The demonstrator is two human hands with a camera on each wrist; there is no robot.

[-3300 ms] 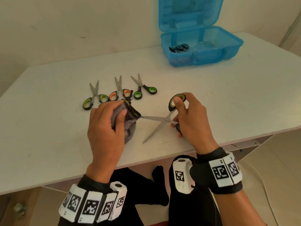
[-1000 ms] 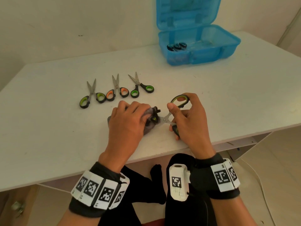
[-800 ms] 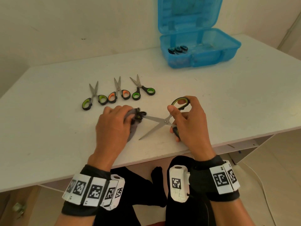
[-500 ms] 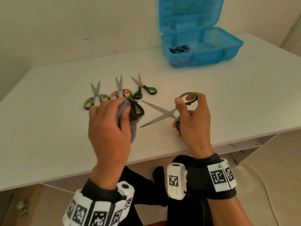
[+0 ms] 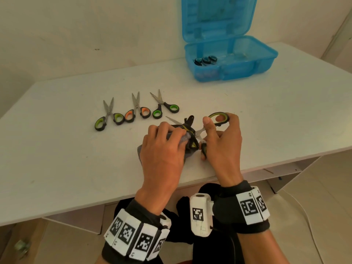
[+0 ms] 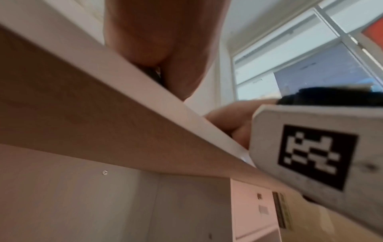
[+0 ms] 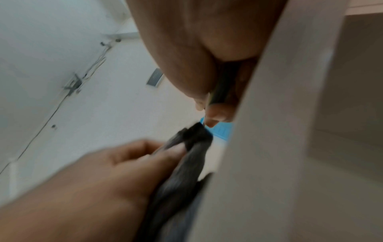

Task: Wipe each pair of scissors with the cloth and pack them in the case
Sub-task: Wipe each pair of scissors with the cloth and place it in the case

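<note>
Wiping one pair of scissors [image 5: 204, 128] with a grey cloth [image 5: 187, 141] at the near edge of the white table [image 5: 57, 159].

Left hand [image 5: 162, 147] curled round the cloth, clamped over the blades; right hand [image 5: 222, 141] gripping the green-lined handles, thumb through the upper loop. Three more pairs lying in a row further back: two green-handled [image 5: 109, 117] [image 5: 163, 106], one orange-handled [image 5: 136, 111] between them. One open blue case [image 5: 247, 67] at the far right, dark handle loops [image 5: 204, 60] inside, too small to count surely.
</note>
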